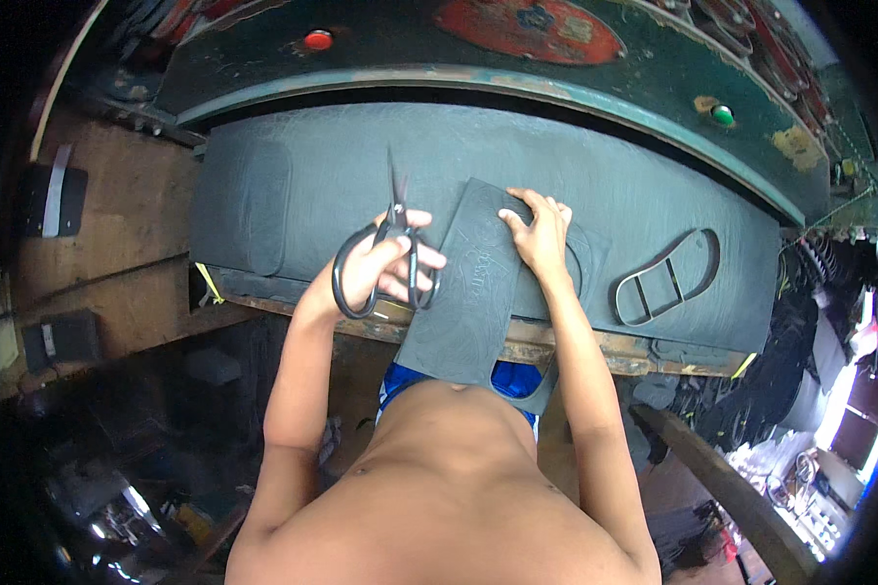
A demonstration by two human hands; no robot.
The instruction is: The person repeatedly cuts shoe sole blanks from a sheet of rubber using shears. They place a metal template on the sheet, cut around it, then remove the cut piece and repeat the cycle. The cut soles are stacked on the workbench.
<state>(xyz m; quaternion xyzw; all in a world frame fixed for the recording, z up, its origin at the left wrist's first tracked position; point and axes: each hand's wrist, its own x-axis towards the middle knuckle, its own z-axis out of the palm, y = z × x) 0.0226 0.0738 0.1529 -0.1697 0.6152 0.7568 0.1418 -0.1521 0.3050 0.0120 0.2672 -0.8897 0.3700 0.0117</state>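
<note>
My left hand point(392, 261) is wrapped about a pair of scissors point(400, 216) with large black loop handles; the blades point away from me. A dark grey rubber-like sheet point(473, 283) with faint marks pressed into it hangs partly over the near edge of the bench, down to my waist. My right hand point(541, 229) grips this sheet by its far right edge, thumb against it. Under and beside my right wrist lies more dark sheet material with a curved cut edge, partly hidden by my arm. To the right rests a sole-shaped metal cutting die point(668, 278) with two crossbars.
The wide, dark bed point(351, 146) of a machine carries all this. Behind it a green beam point(390, 44) spans the view, with a red button point(318, 40) and a green button point(721, 115). A wooden board point(132, 210) stands left; dark scraps point(800, 341) pile up right.
</note>
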